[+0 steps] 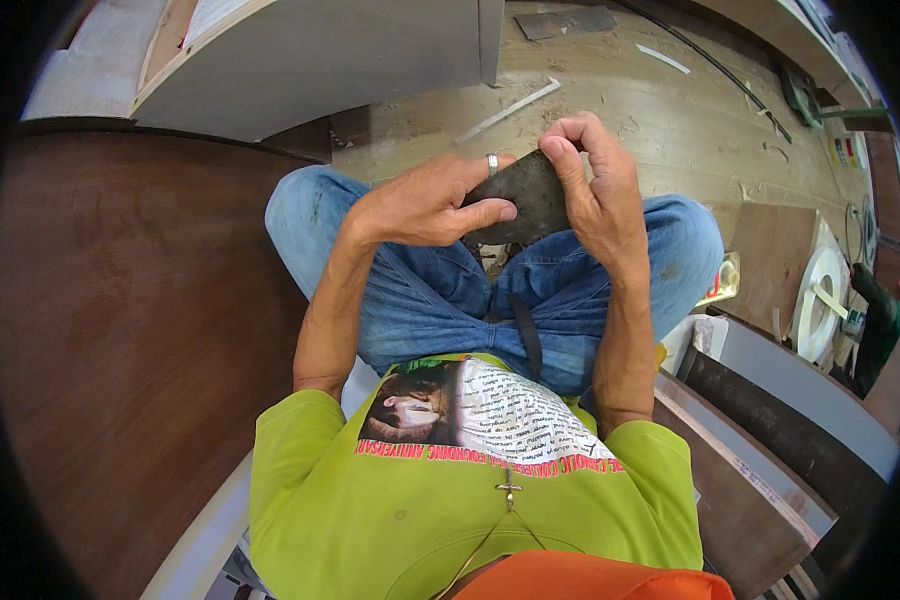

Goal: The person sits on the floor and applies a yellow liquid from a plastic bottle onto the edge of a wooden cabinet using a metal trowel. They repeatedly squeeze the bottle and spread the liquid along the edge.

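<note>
Between both hands, above my lap, is a dark, mottled flat sheet [529,199] that looks like worn sandpaper. My left hand [427,199], with a ring on one finger, grips its left part, the thumb lying on the upper face. At the top right corner my right hand [604,191] pinches the sheet between thumb and fingers. The fingers under the sheet are hidden. My knees in blue jeans [435,300] are spread to either side below it.
A brown wood panel [142,300] fills the left side, beneath a grey cabinet panel [330,60]. Shavings, a white strip [510,111] and a grey sheet [566,22] lie on the wood-plank floor [435,112]. To the right are a tape roll [804,300] and stacked boards [735,480].
</note>
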{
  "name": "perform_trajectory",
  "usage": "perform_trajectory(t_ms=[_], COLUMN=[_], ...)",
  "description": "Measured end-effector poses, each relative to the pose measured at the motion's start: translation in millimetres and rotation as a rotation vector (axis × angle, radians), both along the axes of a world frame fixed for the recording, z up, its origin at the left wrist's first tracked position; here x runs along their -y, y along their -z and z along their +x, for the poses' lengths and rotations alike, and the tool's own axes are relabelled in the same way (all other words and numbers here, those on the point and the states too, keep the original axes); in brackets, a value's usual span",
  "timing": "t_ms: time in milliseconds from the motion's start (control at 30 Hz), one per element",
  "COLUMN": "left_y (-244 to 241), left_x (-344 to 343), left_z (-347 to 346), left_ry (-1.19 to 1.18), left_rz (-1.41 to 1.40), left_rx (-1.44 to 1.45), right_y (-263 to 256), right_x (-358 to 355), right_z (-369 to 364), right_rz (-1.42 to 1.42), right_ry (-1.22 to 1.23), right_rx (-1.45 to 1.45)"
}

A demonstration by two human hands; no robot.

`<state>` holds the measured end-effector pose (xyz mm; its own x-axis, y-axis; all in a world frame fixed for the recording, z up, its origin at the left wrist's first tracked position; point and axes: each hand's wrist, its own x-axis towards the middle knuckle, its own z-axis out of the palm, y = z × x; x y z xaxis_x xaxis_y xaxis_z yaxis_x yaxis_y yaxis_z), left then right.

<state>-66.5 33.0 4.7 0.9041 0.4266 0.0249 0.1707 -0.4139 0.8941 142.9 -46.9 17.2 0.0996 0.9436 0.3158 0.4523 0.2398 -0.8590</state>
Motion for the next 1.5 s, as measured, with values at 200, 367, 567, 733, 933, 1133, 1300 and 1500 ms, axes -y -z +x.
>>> perform_trajectory(t_ms=[200,367,567,733,933,1133,1300,1500], left_y=[-17,-9,-9,-16,1,25,48,-10], left_x=[0,3,0,3,-16,-8,18,22], left_z=[1,1,0,0,1,8,30,43], left_ry=[0.005,-0.016,-0.015,-0.435,0.045,0.187,0.228,-0.39], left_rz=[-0.017,0.064,0.14,-0.548,-1.181,-1.292,-1.306,-0.959], left_rx=[-0.088,-0.022,-0.061,0.556,0.926,0.749,0.466,0.294], right_y=[5,8,4,8,-6,-20,-30,-12], right_x=[0,-1,0,-2,4,0,1,10], right_z=[-15,-20,2,36,-11,-21,-6,19], right_rz=[0.053,0.066,-0.16,-0.004,0.025,0.271,0.361,0.126], right_ry=[0.141,0.214,0.212,0.102,-0.002,0.042,-0.076,0.154], right_rx=[0.195,0.189,-0.18,-0.535,-0.407,-0.171,0.026,-0.179])
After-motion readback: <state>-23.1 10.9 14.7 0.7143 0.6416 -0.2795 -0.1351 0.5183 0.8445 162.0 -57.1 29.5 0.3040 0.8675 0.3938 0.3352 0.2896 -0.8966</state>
